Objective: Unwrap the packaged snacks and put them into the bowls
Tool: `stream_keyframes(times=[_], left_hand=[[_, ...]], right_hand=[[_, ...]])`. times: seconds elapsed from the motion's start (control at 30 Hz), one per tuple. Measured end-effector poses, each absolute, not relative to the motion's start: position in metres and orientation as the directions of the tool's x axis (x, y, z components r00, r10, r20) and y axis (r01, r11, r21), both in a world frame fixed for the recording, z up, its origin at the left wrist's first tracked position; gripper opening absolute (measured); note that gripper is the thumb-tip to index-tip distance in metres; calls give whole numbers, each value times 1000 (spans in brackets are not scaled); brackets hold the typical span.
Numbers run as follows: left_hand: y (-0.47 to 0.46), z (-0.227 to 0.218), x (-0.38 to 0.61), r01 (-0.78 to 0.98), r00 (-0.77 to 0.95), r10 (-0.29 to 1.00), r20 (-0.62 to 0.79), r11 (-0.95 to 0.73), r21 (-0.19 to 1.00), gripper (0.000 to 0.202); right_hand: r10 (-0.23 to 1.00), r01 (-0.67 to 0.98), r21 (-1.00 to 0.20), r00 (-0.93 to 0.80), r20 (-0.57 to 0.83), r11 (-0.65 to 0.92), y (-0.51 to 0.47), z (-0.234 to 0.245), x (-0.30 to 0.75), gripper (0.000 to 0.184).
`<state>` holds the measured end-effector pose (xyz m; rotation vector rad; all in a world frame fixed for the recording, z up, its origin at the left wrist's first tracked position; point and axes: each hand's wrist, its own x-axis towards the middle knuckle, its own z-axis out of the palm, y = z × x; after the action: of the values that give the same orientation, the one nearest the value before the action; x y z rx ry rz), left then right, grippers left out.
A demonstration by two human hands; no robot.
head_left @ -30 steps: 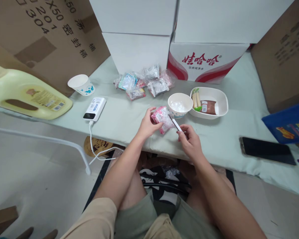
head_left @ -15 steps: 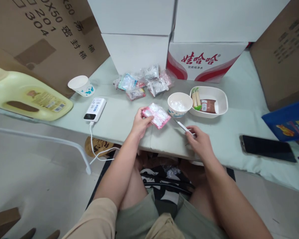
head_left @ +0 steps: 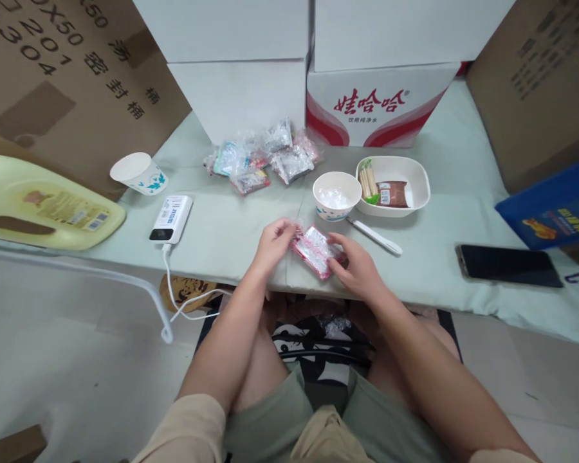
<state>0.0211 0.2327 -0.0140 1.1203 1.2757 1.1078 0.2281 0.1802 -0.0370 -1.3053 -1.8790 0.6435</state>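
A pink-and-silver packet (head_left: 314, 249) in clear plastic wrap is held just above the front part of the table. My left hand (head_left: 276, 243) is closed, pinching the wrap at the packet's upper left corner. At the right edge, my right hand (head_left: 354, 262) grips the packet between thumb and fingers. A slim white-handled knife (head_left: 375, 236) lies on the cloth right of the packet. Just behind stands a paper cup (head_left: 336, 198) with crumpled clear plastic inside. Beside it, a white bowl (head_left: 419, 193) contains thin wrapped sticks (head_left: 368, 180) and a brown packet (head_left: 392, 193).
Several wrapped packets (head_left: 270, 157) are heaped before white cartons (head_left: 241, 96). On the left are a paper cup (head_left: 139, 173), a white power bank (head_left: 172, 220) with a cable, and a yellow jug (head_left: 53, 206). A phone (head_left: 509, 265) and a blue package (head_left: 554, 212) occupy the right.
My right hand has put the knife down on the cloth and moved left to the packet. The packet has come slightly nearer, and my left hand has shifted to its wrap corner.
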Motion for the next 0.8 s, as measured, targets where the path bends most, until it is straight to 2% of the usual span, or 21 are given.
stream_keyframes(times=[0.1,0.2,0.3,0.4,0.43,0.5,0.53,0.6,0.63,0.7,0.73,0.8], left_hand=[[233,-12,22,-188,-81,958,-275,257,948,20],[236,-9,22,-270,-123,923,-365,323,907,19],[241,-9,18,-290,-205,896,-395,330,898,16],[244,-11,11,-242,-290,880,-375,312,919,19],[243,-13,9,-194,-333,886,-323,271,943,25],[240,-14,5,-6,-401,910,-103,109,994,35],[238,-15,4,136,-376,925,49,3,991,38],[231,-16,4,429,-154,941,303,-212,878,40],[229,-16,4,531,-4,933,359,-303,791,37],[224,-15,5,636,191,907,375,-406,657,21],[222,-13,5,659,212,900,382,-420,624,12],[218,-7,0,662,178,890,419,-423,618,6]], right_hand=[[942,510,-792,-196,271,334,181,-35,223,46],[934,493,-795,-141,329,354,184,-33,234,30],[929,513,-817,90,359,265,187,-34,255,20],[852,543,-830,370,371,126,190,-35,274,18],[826,550,-827,408,389,118,190,-35,277,18],[827,566,-806,359,432,175,190,-34,276,20],[847,579,-785,284,450,222,189,-33,273,23],[882,616,-722,90,462,315,188,-30,264,35],[887,637,-686,9,463,351,188,-28,259,37],[872,678,-616,-76,483,400,186,-24,252,23],[860,689,-594,-87,503,416,184,-21,251,14],[832,689,-566,-99,545,453,178,-16,253,13]])
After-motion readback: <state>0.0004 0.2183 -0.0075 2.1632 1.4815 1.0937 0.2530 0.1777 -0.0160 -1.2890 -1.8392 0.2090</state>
